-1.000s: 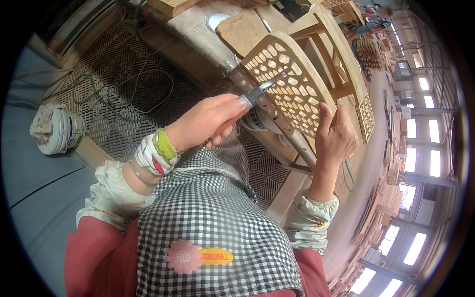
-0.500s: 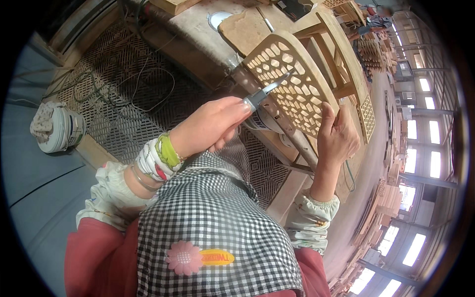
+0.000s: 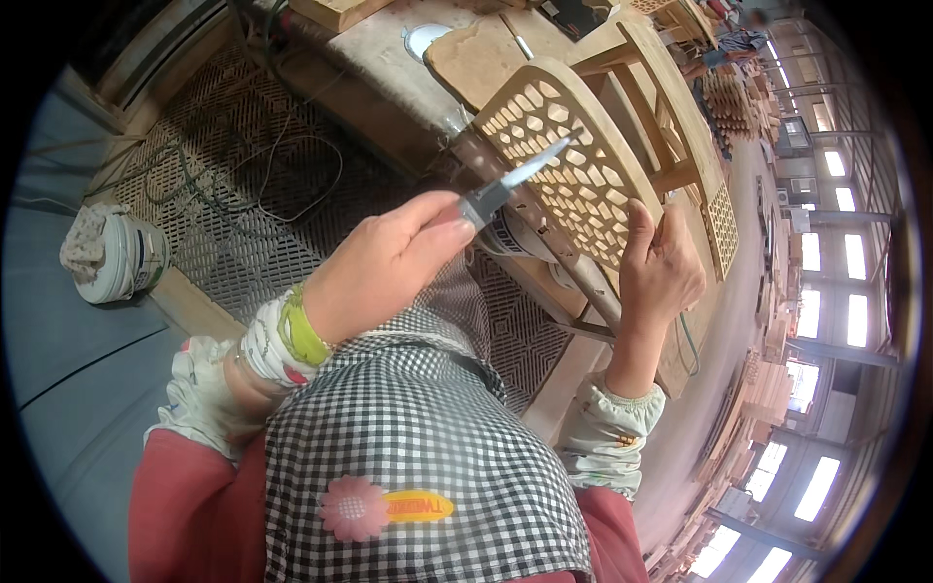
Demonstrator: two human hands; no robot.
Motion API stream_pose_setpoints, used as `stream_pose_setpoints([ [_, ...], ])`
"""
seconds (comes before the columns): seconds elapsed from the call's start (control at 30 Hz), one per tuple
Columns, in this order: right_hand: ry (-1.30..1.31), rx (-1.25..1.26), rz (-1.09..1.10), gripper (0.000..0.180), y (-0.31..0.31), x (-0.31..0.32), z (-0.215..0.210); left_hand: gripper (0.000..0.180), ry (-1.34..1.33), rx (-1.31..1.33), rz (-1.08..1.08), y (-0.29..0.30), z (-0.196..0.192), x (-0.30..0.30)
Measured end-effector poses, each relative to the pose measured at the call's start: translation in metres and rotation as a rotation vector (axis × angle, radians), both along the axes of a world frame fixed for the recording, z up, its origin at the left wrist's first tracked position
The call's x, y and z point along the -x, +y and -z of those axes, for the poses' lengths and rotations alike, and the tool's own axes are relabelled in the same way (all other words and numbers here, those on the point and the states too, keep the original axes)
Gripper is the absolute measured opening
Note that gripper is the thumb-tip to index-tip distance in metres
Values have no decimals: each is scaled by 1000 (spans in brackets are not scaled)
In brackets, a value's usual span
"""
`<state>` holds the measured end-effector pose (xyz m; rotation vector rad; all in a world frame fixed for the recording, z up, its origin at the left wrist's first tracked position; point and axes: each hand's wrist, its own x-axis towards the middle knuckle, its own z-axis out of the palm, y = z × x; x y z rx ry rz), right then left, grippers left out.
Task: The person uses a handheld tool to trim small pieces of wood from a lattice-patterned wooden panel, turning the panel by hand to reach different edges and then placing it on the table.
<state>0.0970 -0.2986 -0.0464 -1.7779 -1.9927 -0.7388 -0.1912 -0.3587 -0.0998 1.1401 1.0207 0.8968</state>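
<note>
My left hand (image 3: 384, 257) is closed around the dark grey handle of a knife (image 3: 535, 167) with a narrow, pale, pointed blade. The blade reaches over the pierced face of a light wooden chair back (image 3: 637, 165), its tip near the upper holes. Whether the tip touches the wood, I cannot tell. Many small angular holes cover this rounded panel, which stands tilted at the bench edge. With thumb and curled fingers, my right hand (image 3: 664, 262) grips the panel's near right edge. Wooden legs and rails (image 3: 671, 175) stand behind the panel.
The worn workbench (image 3: 389, 63) carries a brown padded board (image 3: 476, 63) and a white round lid (image 3: 426, 41). A white bucket (image 3: 131, 257) with a cloth on it stands at left. Cables (image 3: 248, 189) lie on the slotted floor mat (image 3: 219, 107). Wood stacks (image 3: 768, 389) line the right side.
My left hand has drawn back slightly to the left and turned, showing more of the blade. My right hand and the chair back are almost where they were.
</note>
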Motion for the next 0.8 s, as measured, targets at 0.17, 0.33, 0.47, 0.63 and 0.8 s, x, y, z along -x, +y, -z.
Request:
stream_pose_setpoints([
  [0.17,21,-12,-31,53,-3,6,-1,42,16,-23,-57,9,-3,-8],
  [0.33,10,-10,-21,52,-4,4,-2,37,-126,124,37,14,-17,-9],
  [0.47,13,-8,-11,53,-4,3,-1,39,-172,198,138,14,-12,-8],
  [0.63,9,-11,-8,54,-4,4,-2,38,-158,130,42,14,-9,-10],
  [0.8,22,-23,-1,55,1,3,-3,38,-139,204,110,1,-13,-7],
])
